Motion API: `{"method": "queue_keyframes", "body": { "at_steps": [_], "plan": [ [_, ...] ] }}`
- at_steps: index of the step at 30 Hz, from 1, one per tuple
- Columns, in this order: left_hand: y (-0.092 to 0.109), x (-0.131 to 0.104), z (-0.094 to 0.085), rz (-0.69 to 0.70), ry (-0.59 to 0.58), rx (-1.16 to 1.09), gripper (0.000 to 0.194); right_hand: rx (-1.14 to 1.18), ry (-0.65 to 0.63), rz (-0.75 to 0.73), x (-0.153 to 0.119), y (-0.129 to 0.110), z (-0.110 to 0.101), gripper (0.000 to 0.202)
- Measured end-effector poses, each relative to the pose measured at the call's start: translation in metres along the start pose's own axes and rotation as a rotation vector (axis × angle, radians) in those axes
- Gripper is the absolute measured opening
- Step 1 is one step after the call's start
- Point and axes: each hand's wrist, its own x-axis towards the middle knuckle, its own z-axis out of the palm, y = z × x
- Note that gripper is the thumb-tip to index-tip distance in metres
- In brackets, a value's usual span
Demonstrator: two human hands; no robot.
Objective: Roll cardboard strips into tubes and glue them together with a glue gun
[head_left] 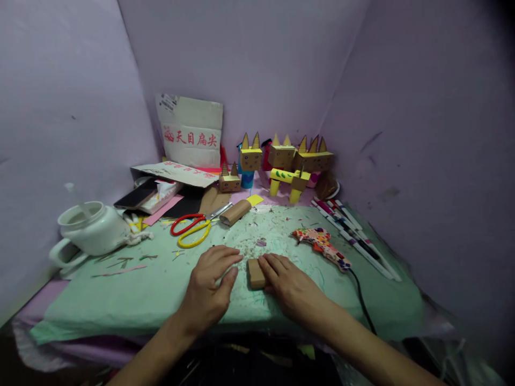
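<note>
A small brown cardboard box (255, 274) lies on the green cloth near the table's front. My right hand (287, 279) covers its right end, fingers over the top and side; part of the box is hidden under them. Just left of the box, my left hand (213, 281) is held with curved fingers and the thumb apart, nothing in it. Beyond the hands rest scissors (193, 229) with one red and one yellow handle, beside a rolled brown cardboard tube (235, 213). To the right lies a colourful patterned glue gun (322, 246) with a black cord.
Several cardboard animal figures with pointed ears (250, 160) stand at the back. Markers (358, 238) lie along the right side. A white pot (94, 228) stands at left, near a phone (137, 194) and flattened cardboard (193, 131). Paper scraps (120, 269) litter the green cloth (132, 300).
</note>
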Motion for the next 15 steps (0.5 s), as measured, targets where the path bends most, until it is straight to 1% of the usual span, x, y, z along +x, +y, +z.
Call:
{"method": "queue_keyframes", "body": {
  "at_steps": [3,5,7,11,13,15],
  "plan": [
    [0.001,0.005,0.001,0.003,0.000,-0.045,0.021,0.070,0.018,0.027,0.001,-0.005,-0.004,0.048],
    [-0.003,0.010,-0.002,-0.029,0.016,-0.069,0.020,0.158,0.029,0.040,0.000,-0.004,-0.007,0.054],
    [-0.008,0.015,-0.006,-0.073,0.033,-0.097,0.018,0.290,0.051,0.065,-0.002,0.001,-0.011,0.055],
    [-0.009,0.024,-0.010,-0.206,0.076,-0.180,0.018,0.666,0.177,0.194,-0.003,0.020,-0.022,0.051],
    [-0.007,0.031,-0.005,-0.287,0.101,-0.251,0.022,0.910,0.233,0.264,-0.001,0.025,-0.027,0.048],
    [-0.004,0.040,0.005,-0.359,0.116,-0.346,0.031,1.170,0.238,0.308,0.003,0.023,-0.029,0.049]
  ]
}}
